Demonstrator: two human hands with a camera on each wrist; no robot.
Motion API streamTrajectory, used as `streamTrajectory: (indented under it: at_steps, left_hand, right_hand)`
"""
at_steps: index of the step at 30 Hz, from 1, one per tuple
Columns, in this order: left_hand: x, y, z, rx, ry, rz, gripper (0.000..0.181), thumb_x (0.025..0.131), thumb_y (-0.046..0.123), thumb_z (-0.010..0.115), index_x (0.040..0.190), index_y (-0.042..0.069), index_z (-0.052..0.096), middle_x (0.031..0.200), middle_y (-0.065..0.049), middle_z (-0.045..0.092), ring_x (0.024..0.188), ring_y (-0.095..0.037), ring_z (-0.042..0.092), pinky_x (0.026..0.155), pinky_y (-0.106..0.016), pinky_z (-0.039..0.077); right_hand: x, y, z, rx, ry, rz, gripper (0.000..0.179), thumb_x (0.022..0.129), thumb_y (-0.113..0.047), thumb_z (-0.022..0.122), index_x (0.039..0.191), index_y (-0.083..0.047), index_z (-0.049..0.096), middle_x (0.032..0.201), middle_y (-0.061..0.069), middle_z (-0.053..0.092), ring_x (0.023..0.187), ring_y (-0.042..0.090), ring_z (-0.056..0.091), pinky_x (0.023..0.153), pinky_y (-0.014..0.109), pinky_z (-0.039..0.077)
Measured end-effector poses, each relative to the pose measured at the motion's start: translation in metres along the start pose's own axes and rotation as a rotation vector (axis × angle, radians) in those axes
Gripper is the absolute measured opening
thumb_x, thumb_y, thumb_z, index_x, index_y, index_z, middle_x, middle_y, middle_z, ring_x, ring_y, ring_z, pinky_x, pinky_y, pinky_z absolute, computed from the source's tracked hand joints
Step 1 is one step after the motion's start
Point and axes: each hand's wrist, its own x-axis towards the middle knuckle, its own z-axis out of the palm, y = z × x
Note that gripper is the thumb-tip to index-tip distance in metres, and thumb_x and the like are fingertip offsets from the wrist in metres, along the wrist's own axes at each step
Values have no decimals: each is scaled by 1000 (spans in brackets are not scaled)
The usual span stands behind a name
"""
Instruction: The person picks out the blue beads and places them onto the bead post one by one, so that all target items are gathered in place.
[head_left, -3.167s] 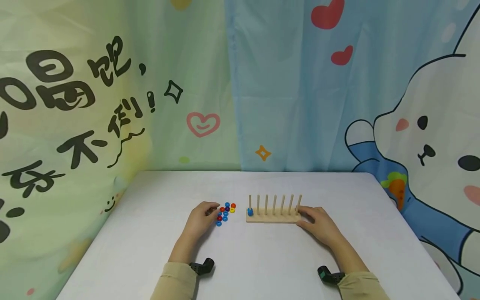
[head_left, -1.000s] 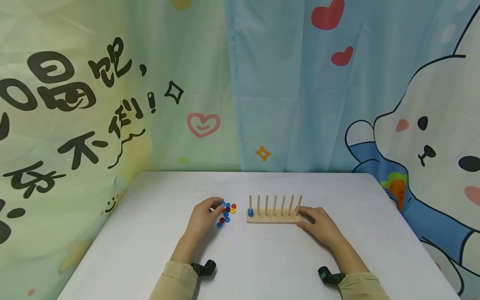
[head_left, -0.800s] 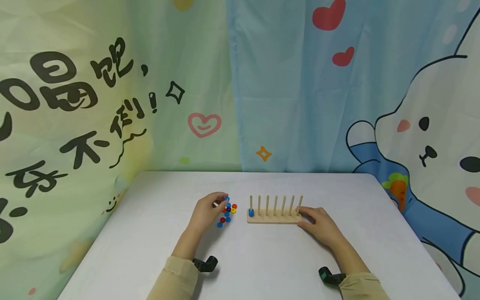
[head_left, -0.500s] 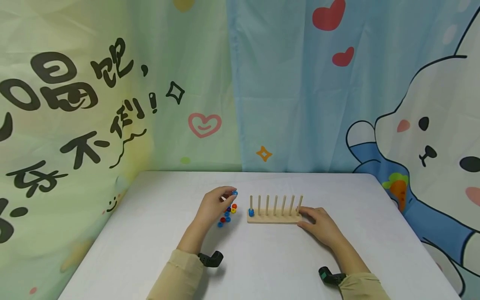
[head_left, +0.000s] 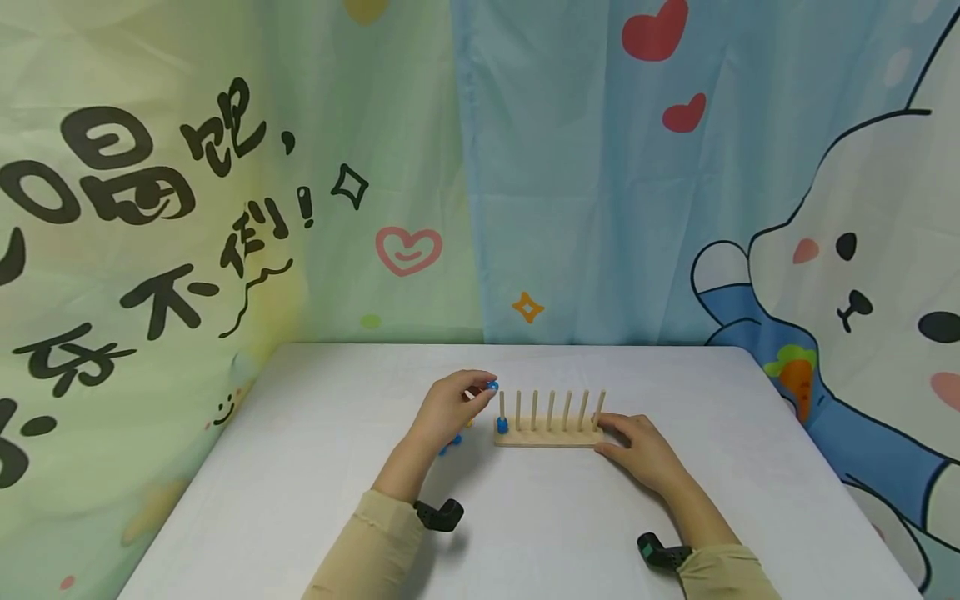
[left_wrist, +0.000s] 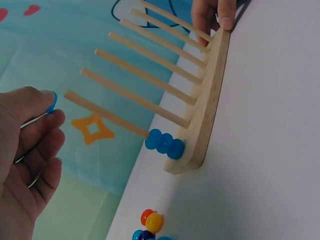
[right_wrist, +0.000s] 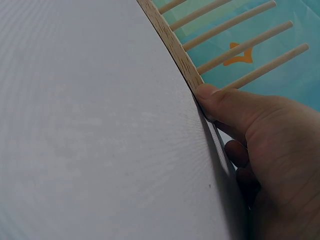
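My left hand (head_left: 450,408) pinches a blue bead (head_left: 492,385) between thumb and forefinger, just left of the top of the leftmost peg (head_left: 502,403). In the left wrist view, the pinched bead (left_wrist: 53,102) is apart from the peg's tip and mostly covered by the fingers. Three blue beads (left_wrist: 165,143) sit threaded at the foot of that peg. The wooden peg board (head_left: 547,439) carries a row of several upright pegs; the others are bare. At its right end, my right hand (head_left: 637,446) grips the base, thumb in front, as the right wrist view shows.
Loose beads lie left of the board, partly hidden under the left hand; a yellow bead (left_wrist: 155,222) and a red bead (left_wrist: 147,216) show in the left wrist view. The white table (head_left: 555,517) ends at a printed curtain (head_left: 555,167) behind.
My left hand has picked a blue bead from the loose group, lifted it and carried it right to the leftmost peg's top. The right hand stays on the board.
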Motion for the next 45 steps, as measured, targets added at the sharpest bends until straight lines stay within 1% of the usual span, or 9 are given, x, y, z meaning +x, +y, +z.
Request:
streamTrajectory:
  at_steps: [4, 11, 16, 23, 34, 36, 41, 45]
  left_hand:
    - [2, 2, 4, 2, -6, 25, 25, 96, 26, 65, 119, 16, 70, 103, 2, 72, 93, -11, 65, 78, -24, 54]
    - [3, 7, 5, 20, -29, 14, 26, 96, 27, 65, 121, 18, 69, 105, 2, 72, 95, -11, 65, 80, -25, 53]
    - [2, 8, 6, 37, -36, 36, 26, 97, 26, 65, 120, 17, 69, 104, 2, 72, 94, -13, 66, 79, -26, 53]
    - [0, 0, 14, 68, -65, 26, 26, 97, 28, 64, 120, 16, 70, 105, 2, 72, 94, -12, 66, 78, -24, 53]
    - [-4, -11, 26, 72, -72, 31, 26, 95, 25, 67, 117, 13, 70, 104, 0, 73, 91, -14, 67, 77, -25, 54]
    - [-5, -13, 29, 72, -81, 17, 26, 95, 25, 68, 118, 13, 70, 104, 0, 72, 91, -13, 67, 78, -24, 53]
    - [-6, -19, 35, 88, -96, -4, 23, 94, 26, 69, 114, 14, 72, 101, 1, 72, 89, -11, 65, 77, -25, 52]
    - [-8, -23, 39, 105, -94, 7, 21, 93, 26, 70, 110, 15, 72, 96, 2, 71, 86, -10, 64, 75, -24, 51]
  right_hand:
    - [0, 0, 0, 1, -3, 1, 50, 89, -36, 73, 132, -12, 62, 128, 14, 64, 117, 36, 54, 98, 60, 43]
    - [1, 1, 0, -1, -11, 6, 51, 89, -37, 73, 133, -12, 62, 128, 14, 63, 118, 37, 53, 99, 60, 42]
    - [1, 2, 0, -3, -3, -9, 50, 89, -35, 73, 132, -11, 62, 128, 14, 63, 118, 37, 53, 98, 60, 43]
    - [2, 3, 1, -4, 0, -12, 50, 89, -34, 73, 131, -11, 62, 128, 14, 63, 117, 36, 53, 98, 59, 43]
    - [2, 5, 2, -9, 0, -5, 50, 89, -36, 73, 132, -12, 62, 129, 14, 63, 119, 36, 53, 99, 60, 42]
    - [2, 5, 3, -9, 2, -2, 50, 89, -36, 73, 132, -12, 62, 129, 14, 63, 119, 36, 53, 99, 60, 42]
    - [1, 6, 4, -13, 11, -1, 50, 89, -35, 73, 132, -13, 62, 128, 13, 64, 117, 35, 54, 99, 59, 43]
    - [1, 5, 4, -9, 10, 2, 51, 89, -35, 73, 133, -12, 62, 129, 13, 63, 118, 35, 53, 100, 59, 42]
